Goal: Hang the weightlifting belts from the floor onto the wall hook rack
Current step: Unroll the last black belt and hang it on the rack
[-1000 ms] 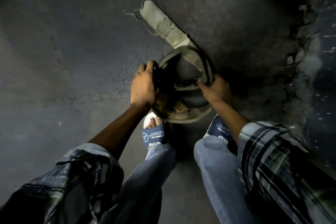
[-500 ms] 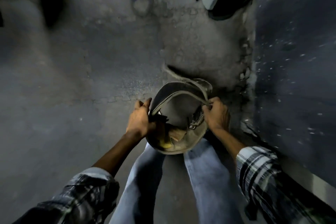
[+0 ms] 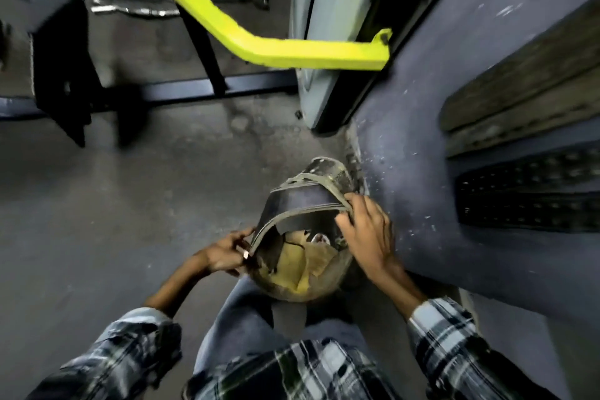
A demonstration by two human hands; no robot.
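A worn weightlifting belt [image 3: 302,204], curled into a loop with torn yellowish lining inside, hangs in the air in front of my legs. My left hand [image 3: 227,252] pinches its left edge near a small metal piece. My right hand [image 3: 367,232] grips the right side of the loop, fingers curled over the rim. On the grey wall at right hang other belts: a dark perforated belt [image 3: 532,198] and two brownish belts [image 3: 519,91] above it. The hooks of the rack are not visible.
The grey wall [image 3: 422,140] runs close along my right. A yellow machine arm [image 3: 276,49] and a grey panel [image 3: 324,42] stand ahead. A black machine frame [image 3: 181,92] crosses the floor, with chrome bar handles [image 3: 146,10] lying beyond it. Concrete floor [image 3: 113,221] lies at left.
Both hands have lifted the belt off the floor and its loose strap end has come up with it. My view has risen from the floor to the wall and the machines.
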